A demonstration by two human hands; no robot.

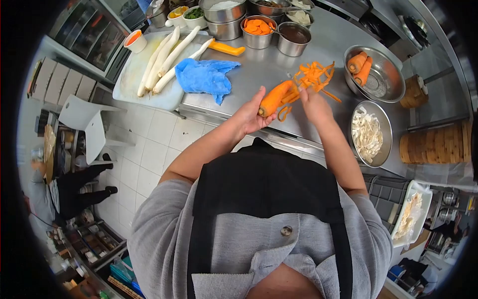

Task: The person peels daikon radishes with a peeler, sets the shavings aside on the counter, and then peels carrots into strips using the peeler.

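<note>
My left hand [254,113] is closed around the thick end of an orange carrot [273,99], which it holds over the front edge of the steel table. At the carrot's far end, my right hand [316,105] is closed on a small peeler, mostly hidden by the fingers. Orange peelings [314,75] lie in a loose heap on the steel just beyond that hand. One curl of peel [284,114] hangs by the carrot. To the left of my left hand, a crumpled blue cloth [204,78] lies partly on the white cutting board [124,79].
Long white roots [162,57] and a yellow-handled knife [226,48] lie at the board. Steel pots [294,45] line the back, one with orange slices [258,27]. Right are a bowl [393,82] with carrots [366,72] and a bowl of pale shreds [367,132].
</note>
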